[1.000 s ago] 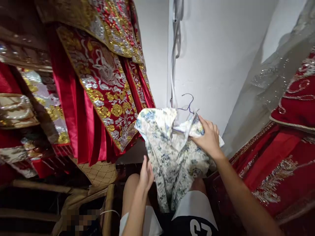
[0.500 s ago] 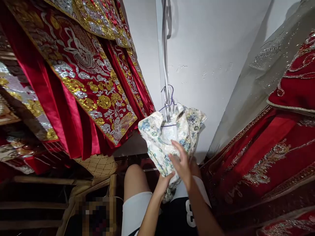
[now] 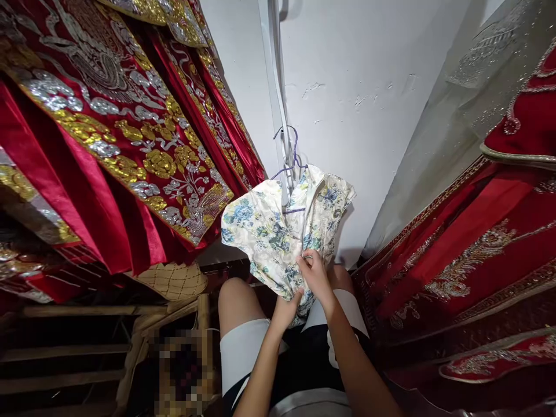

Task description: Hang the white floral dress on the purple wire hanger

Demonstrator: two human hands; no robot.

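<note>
A short-sleeved floral blouse (image 3: 269, 231), cream with blue and green flowers, hangs over my lap on a thin purple hanger (image 3: 295, 152). Its neckline is open down the front. My left hand (image 3: 286, 310) is closed around the lower part of the blouse, thumb on top of the cloth. Just above it, my right hand (image 3: 316, 277) pinches the blouse's front opening between thumb and fingertips. Whether a zipper pull or only the cloth edge lies in that pinch is too small to tell. Folds hide the lower end of the blouse.
A white strap (image 3: 278, 87) runs down the white wall (image 3: 347, 52) to the hanger. Red embroidered garments (image 3: 160, 168) hang at the left, and beaded red ones (image 3: 473, 260) with sheer sparkling fabric (image 3: 460, 116) at the right. A bamboo chair (image 3: 130, 353) stands lower left.
My right hand has come down from above the blouse and closed on its front opening. The left hand keeps its hold. The blouse is spread wider, and the view has shifted slightly.
</note>
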